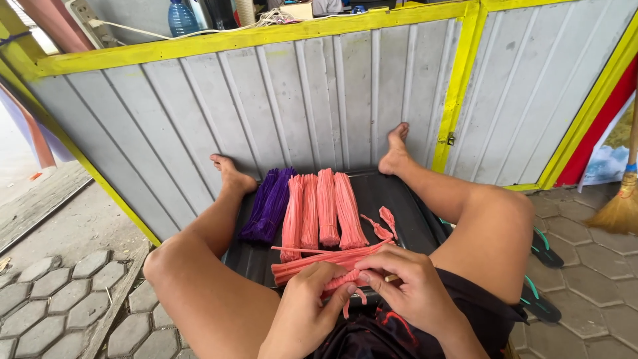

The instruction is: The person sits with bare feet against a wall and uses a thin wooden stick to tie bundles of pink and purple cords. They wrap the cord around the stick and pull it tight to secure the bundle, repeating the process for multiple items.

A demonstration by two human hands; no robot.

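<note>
I sit on the ground with a black tray [399, 199] between my legs. My left hand [307, 312] and my right hand [405, 286] pinch the same pink fuzzy wire piece [340, 282] close to my lap. A bundle of pink wires [329, 261] lies crosswise just beyond my fingers. Further out on the tray, several pink bundles [324, 207] stand side by side lengthwise, with a purple bundle [269, 203] to their left. Small bent pink pieces [382, 223] lie to the right of them.
A grey corrugated metal wall [299, 106] with yellow framing stands right behind the tray; my feet rest against it. Dark flip-flops [541, 266] lie by my right leg. A broom [621, 199] leans at the far right. Hexagonal paving [60, 299] covers the ground at left.
</note>
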